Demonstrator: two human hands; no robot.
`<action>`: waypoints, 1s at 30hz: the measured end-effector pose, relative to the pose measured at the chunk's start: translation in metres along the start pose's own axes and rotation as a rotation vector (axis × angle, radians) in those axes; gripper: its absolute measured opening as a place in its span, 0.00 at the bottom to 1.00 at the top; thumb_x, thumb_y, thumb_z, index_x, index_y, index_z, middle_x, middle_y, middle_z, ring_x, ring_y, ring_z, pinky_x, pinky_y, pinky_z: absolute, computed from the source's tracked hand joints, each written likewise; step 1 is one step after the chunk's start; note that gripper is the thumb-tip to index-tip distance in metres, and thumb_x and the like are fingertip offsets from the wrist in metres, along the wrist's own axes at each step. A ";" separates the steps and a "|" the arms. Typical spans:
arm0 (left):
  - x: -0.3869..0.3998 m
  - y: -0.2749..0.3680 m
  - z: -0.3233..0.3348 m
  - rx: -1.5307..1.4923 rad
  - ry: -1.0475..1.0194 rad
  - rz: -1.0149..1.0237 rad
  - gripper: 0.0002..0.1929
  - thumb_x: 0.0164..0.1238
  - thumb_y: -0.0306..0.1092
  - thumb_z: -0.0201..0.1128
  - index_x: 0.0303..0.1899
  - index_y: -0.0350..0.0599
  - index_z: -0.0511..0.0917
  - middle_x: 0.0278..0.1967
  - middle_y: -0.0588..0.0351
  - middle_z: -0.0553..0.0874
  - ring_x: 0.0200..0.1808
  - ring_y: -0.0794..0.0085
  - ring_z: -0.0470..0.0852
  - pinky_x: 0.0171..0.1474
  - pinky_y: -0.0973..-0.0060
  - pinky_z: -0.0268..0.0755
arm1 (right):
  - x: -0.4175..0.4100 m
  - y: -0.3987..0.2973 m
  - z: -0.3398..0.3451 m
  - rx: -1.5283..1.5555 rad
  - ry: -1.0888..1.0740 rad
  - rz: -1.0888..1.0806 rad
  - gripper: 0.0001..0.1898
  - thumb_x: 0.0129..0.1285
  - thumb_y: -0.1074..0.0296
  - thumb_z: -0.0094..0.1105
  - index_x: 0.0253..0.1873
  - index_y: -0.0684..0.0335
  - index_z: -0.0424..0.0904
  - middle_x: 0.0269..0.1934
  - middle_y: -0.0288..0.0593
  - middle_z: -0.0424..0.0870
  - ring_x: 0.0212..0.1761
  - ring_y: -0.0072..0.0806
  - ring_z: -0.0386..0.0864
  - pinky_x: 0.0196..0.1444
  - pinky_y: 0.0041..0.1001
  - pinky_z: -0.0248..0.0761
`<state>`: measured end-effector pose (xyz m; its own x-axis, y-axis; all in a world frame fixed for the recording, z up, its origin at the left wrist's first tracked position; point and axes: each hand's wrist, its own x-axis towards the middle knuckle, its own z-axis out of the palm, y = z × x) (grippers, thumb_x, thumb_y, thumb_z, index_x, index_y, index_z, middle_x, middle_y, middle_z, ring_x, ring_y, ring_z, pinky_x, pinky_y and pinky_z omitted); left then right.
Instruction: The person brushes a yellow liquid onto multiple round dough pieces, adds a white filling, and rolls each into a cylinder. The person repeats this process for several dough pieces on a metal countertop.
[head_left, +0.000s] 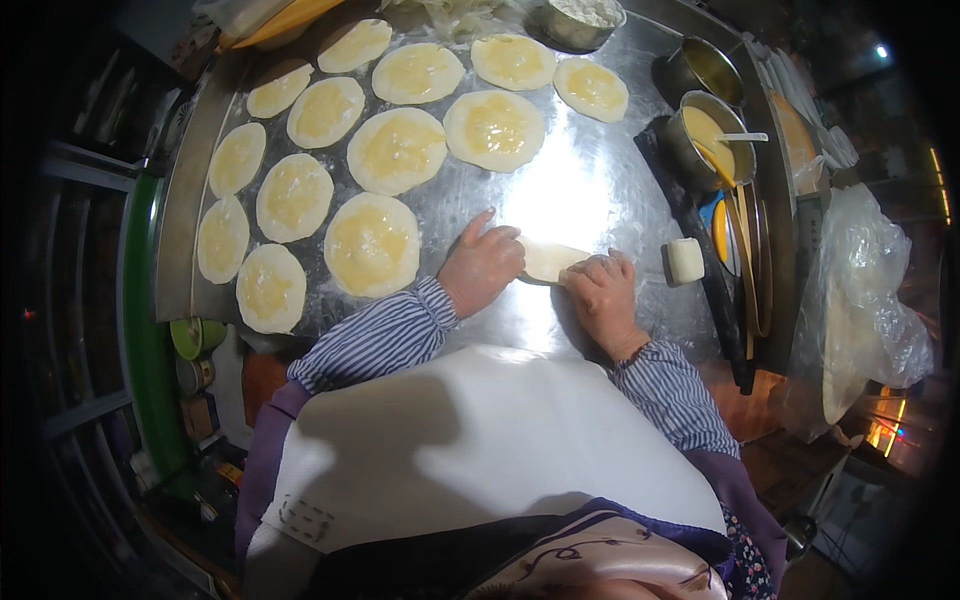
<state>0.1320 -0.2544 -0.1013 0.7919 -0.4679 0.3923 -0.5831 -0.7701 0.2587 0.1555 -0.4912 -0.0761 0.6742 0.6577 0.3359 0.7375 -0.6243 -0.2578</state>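
A flattened, elongated piece of dough (553, 259) lies on the metal worktop (480, 330) between my hands. My left hand (481, 262) grips its left end, with the index finger stretched out. On its right end are the curled fingers of my right hand (602, 296). Several flat dough rounds (373, 244) with yellow oily centres lie to the left and farther back. One short, thick dough piece (685, 260) rests to the right of my right hand.
A metal pot of yellow batter (705, 124) with a white-handled utensil stands at the right, near another metal pot (709, 71). A dark rod (694, 240) lies along that side. A bowl of flour (581, 22) is at the back. Plastic bags (862, 285) hang at the far right.
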 end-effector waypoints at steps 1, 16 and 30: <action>0.000 0.000 0.000 0.005 -0.011 0.005 0.08 0.52 0.27 0.61 0.35 0.50 0.79 0.41 0.62 0.81 0.57 0.66 0.76 0.70 0.51 0.50 | 0.000 -0.001 -0.003 0.009 -0.006 0.005 0.07 0.53 0.72 0.62 0.38 0.53 0.81 0.35 0.34 0.79 0.44 0.31 0.76 0.61 0.42 0.58; -0.027 0.008 -0.015 -0.102 -0.058 -0.180 0.08 0.59 0.31 0.57 0.39 0.51 0.81 0.45 0.59 0.80 0.59 0.65 0.73 0.68 0.49 0.53 | 0.069 -0.029 0.050 -0.081 -0.340 0.228 0.34 0.66 0.54 0.48 0.74 0.59 0.50 0.74 0.48 0.50 0.77 0.45 0.44 0.74 0.52 0.32; -0.040 -0.010 -0.036 -0.281 0.428 -0.601 0.18 0.53 0.25 0.62 0.48 0.42 0.74 0.50 0.46 0.77 0.57 0.51 0.73 0.63 0.54 0.60 | 0.109 -0.062 0.076 0.033 -0.319 -0.067 0.35 0.67 0.46 0.47 0.72 0.62 0.55 0.73 0.51 0.54 0.75 0.46 0.51 0.73 0.54 0.36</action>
<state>0.0998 -0.2126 -0.0879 0.8808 0.2450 0.4052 -0.1464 -0.6729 0.7251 0.1859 -0.3490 -0.0925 0.5988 0.7991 0.0534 0.7780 -0.5646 -0.2757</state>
